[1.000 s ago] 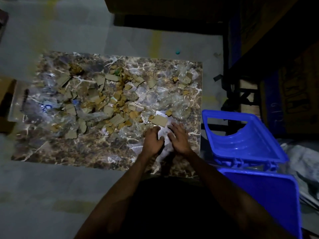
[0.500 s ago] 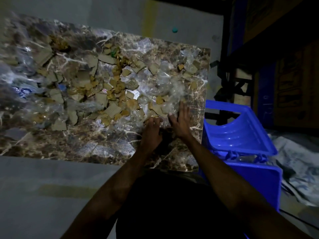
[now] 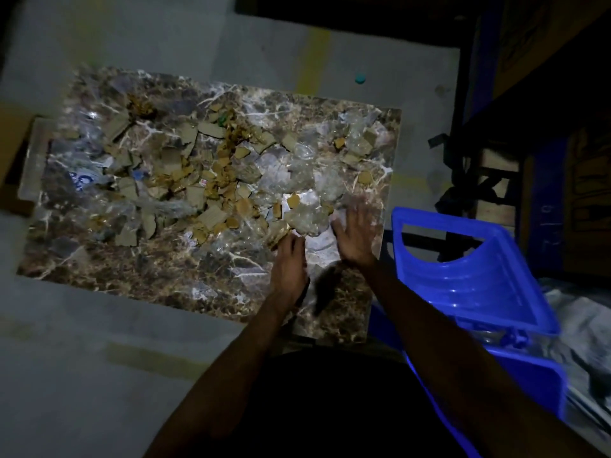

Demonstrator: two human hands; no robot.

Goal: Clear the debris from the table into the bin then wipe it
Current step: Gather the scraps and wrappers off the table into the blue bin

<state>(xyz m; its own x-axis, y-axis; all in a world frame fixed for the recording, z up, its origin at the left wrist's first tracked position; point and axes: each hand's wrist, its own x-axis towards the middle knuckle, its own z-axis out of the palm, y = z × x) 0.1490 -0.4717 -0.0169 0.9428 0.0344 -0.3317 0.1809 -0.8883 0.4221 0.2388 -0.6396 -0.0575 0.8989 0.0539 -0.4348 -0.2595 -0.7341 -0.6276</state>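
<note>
Item: table [image 3: 172, 279], marble-pattern top, centre-left of frame. Debris [image 3: 211, 180] (cardboard scraps, clear plastic film) spread over most of top, densest centre to upper right; near strip at lower left mostly bare.

Item: bin [image 3: 469, 279], blue plastic, lid open, right of frame just beside table's right edge. Contents: can't tell.

Item: left hand [image 3: 290, 259], lower-centre. Fingers bent down onto scraps at near edge of the pile; whether gripping anything, can't tell (dim).

Item: right hand [image 3: 357, 236], blurred, beside left. Fingers straight and splayed, flat over plastic film near table's right edge.

Change vs 1 s ago: both hands were close together over a white scrap; right has since slid out toward the bin side and flattened, left barely shifted. Pile layout approx. same.

Meaning (judgement): gathering/sweeping stage only just under way; bulk of debris not yet moved, wipe not yet due.
</note>
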